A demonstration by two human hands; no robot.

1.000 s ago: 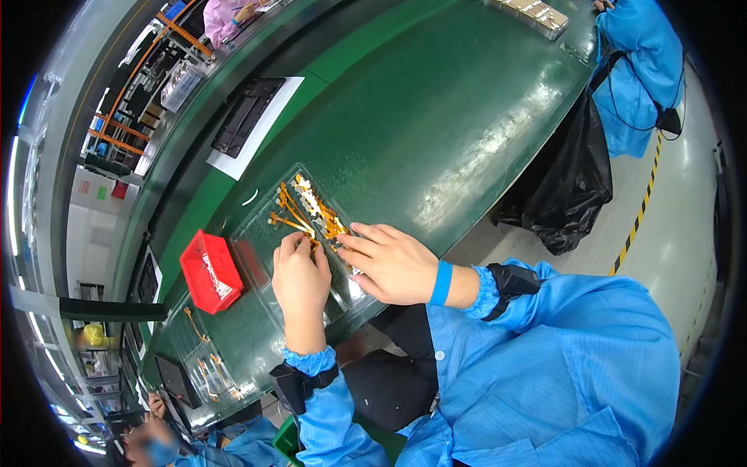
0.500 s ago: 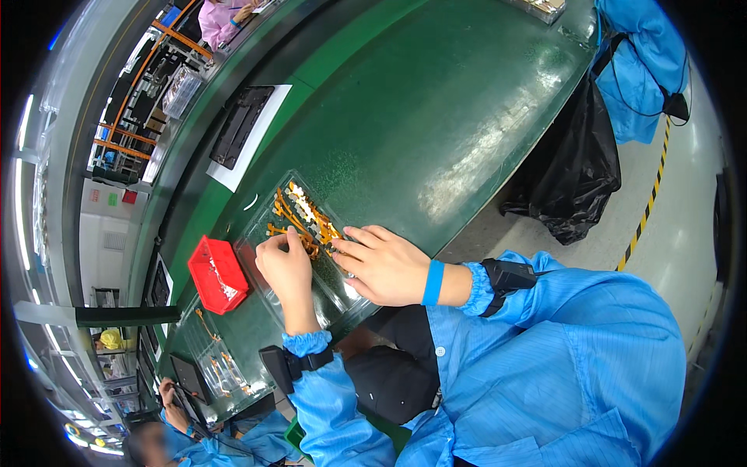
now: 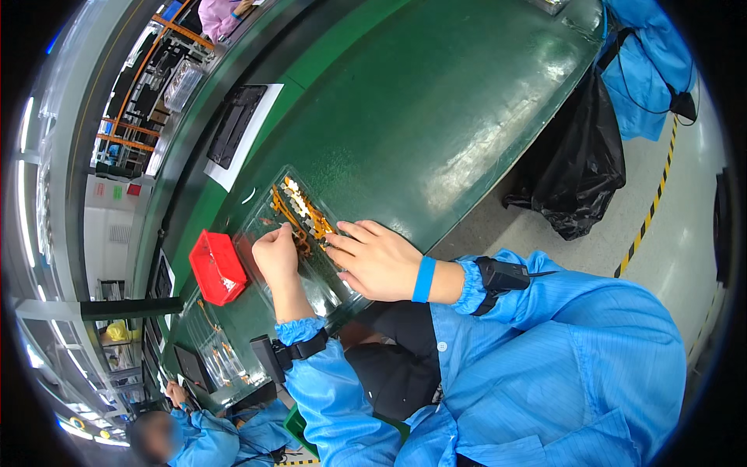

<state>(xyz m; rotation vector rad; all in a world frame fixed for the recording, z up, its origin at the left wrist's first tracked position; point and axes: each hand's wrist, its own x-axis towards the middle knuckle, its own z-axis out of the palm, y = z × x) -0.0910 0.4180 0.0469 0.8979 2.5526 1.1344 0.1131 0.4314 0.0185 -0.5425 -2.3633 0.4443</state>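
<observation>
Pinching small orange part, left hand (image 3: 274, 253) curled over clear tray (image 3: 257, 222); right hand (image 3: 379, 261) flat, fingers spread.

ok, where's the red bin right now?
In the head view the red bin sits on the green table, just left of the left hand and beside the clear tray of orange parts.

Both arms in light blue smock sleeves with gathered elastic cuffs; bare left hand (image 3: 276, 255) and bare right hand (image 3: 379, 259), no gloves. Blue wristband (image 3: 424, 279) just behind the right-hand fingers, ahead of the cuff; black strapped device (image 3: 502, 274) with a thin cable further back on that sleeve. Matching black strapped unit (image 3: 282, 352) behind the left cuff; dark garment at the lap.
</observation>
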